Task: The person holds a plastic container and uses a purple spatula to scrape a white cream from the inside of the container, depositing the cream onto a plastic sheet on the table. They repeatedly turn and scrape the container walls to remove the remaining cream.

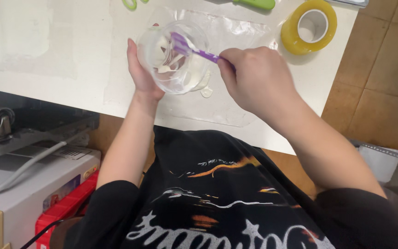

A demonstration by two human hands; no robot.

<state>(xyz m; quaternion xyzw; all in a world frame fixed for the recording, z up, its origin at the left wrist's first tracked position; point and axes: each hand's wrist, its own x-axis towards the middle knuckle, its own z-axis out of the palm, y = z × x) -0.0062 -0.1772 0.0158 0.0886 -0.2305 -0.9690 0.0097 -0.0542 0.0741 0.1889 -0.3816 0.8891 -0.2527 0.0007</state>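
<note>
My left hand (140, 69) grips a clear plastic cup (177, 56), tilted on its side over the white table (47, 46). White paste coats the cup's inside. In my right hand (259, 78) is a small purple spatula (190, 48), whose blade reaches into the cup's mouth. A blob of white paste (205, 88) lies on the clear plastic sheet (226, 32) just under the cup.
A roll of yellow tape (309, 26) stands at the table's back right. Green-handled tools (256, 3) lie along the far edge. Below the table on the left are a white appliance (33, 180) and a red box (65, 207). Tiled floor lies to the right.
</note>
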